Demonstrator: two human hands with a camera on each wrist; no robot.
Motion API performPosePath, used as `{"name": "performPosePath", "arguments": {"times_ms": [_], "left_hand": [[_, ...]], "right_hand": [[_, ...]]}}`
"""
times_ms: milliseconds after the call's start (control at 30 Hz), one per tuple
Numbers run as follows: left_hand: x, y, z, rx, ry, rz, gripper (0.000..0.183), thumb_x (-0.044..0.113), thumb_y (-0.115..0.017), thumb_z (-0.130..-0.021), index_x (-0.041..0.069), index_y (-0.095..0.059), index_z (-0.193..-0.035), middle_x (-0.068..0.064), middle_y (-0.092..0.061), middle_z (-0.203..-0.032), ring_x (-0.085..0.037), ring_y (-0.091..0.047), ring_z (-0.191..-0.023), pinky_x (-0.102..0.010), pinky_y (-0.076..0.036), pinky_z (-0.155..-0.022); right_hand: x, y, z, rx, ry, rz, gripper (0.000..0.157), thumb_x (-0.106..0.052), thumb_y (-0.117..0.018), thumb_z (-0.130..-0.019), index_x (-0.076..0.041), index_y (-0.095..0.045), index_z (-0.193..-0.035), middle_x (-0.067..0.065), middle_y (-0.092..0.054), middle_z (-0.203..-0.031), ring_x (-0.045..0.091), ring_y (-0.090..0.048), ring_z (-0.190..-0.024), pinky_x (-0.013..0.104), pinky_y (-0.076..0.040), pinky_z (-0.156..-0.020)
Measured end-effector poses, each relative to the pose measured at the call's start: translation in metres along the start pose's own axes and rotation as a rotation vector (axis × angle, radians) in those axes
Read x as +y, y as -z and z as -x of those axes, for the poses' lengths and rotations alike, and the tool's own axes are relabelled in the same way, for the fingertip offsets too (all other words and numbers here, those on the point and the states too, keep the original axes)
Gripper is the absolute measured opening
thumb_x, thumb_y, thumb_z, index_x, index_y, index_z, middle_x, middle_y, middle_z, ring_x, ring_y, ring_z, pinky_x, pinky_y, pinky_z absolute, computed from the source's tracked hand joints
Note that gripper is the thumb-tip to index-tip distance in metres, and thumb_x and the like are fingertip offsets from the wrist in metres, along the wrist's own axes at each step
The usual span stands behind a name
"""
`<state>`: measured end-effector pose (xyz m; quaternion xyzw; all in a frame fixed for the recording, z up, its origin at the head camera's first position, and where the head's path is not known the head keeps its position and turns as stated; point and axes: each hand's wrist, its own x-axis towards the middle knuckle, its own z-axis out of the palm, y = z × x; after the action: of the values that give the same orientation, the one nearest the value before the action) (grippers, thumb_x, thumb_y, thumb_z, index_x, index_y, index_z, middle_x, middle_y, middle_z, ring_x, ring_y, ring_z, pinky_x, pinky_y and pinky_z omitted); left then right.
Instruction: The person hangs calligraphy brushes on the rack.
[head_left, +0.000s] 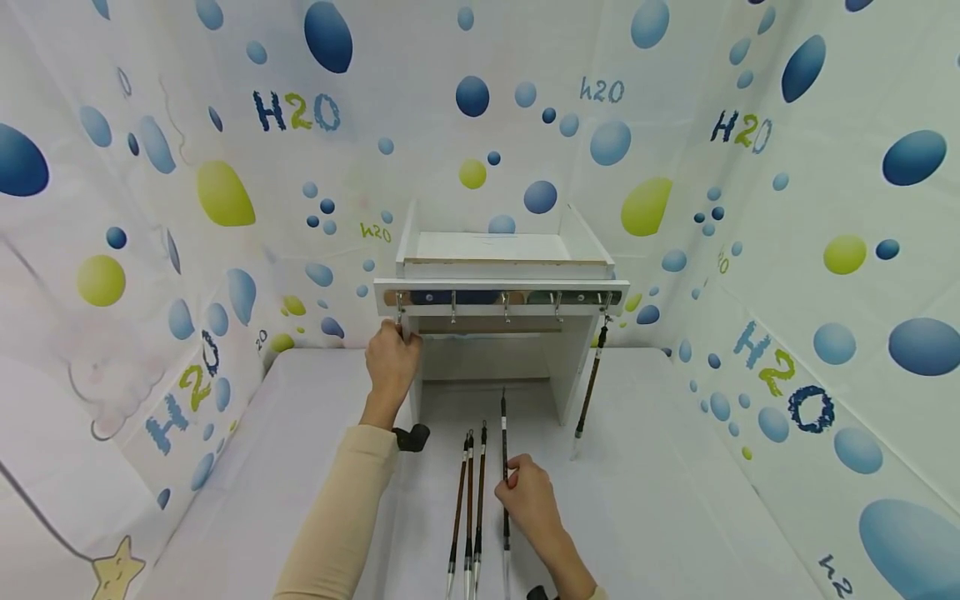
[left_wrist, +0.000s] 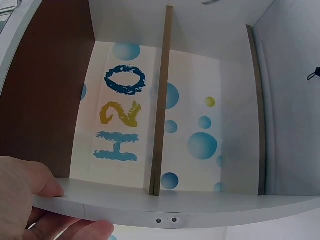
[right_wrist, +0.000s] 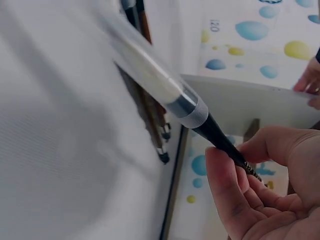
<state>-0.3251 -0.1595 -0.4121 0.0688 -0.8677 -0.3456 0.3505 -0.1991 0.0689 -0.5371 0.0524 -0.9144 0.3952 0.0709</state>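
My right hand [head_left: 531,496] pinches a dark-handled paintbrush [head_left: 504,425] between thumb and fingers. In the right wrist view a transparent cap [right_wrist: 145,65] covers the brush's pale bristles. My left hand [head_left: 392,362] grips the front edge of the white shelf's side panel [left_wrist: 135,202], thumb on one face and fingers on the other. Just above that hand is the leftmost hook of a shiny hook rail [head_left: 480,297]. Another brush [head_left: 591,379] hangs tip down from the rightmost hook.
Three brown-handled brushes [head_left: 469,500] lie side by side on the white table [head_left: 660,500], left of the held brush. The white shelf [head_left: 501,286] stands at the back, its lower part open. Behind and around it hangs a curtain printed with bubbles [head_left: 472,96].
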Motion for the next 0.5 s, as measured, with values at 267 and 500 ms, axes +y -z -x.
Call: {"name": "performPosePath", "arguments": {"times_ms": [267, 500], "left_hand": [[-0.001, -0.001, -0.001, 0.003, -0.009, -0.006, 0.011, 0.01, -0.057, -0.077, 0.001, -0.054, -0.072, -0.015, -0.059, -0.064, -0.025, -0.048, -0.055, -0.039, -0.039, -0.048], [-0.002, -0.001, 0.0, 0.014, -0.029, 0.0, 0.009, 0.007, -0.057, -0.076, 0.001, -0.053, -0.071, -0.015, -0.058, -0.063, -0.026, -0.049, -0.053, -0.041, -0.041, -0.048]], "right_hand": [[-0.013, 0.012, 0.0, 0.056, 0.006, -0.021, 0.027, -0.008, -0.064, -0.075, 0.0, -0.06, -0.1, -0.001, -0.056, -0.07, 0.007, -0.047, -0.055, 0.018, -0.04, -0.046], [-0.021, 0.023, -0.001, 0.101, 0.032, -0.062, 0.025, -0.007, -0.062, -0.074, -0.001, -0.06, -0.098, 0.001, -0.059, -0.071, 0.007, -0.05, -0.057, 0.017, -0.042, -0.047]]}}
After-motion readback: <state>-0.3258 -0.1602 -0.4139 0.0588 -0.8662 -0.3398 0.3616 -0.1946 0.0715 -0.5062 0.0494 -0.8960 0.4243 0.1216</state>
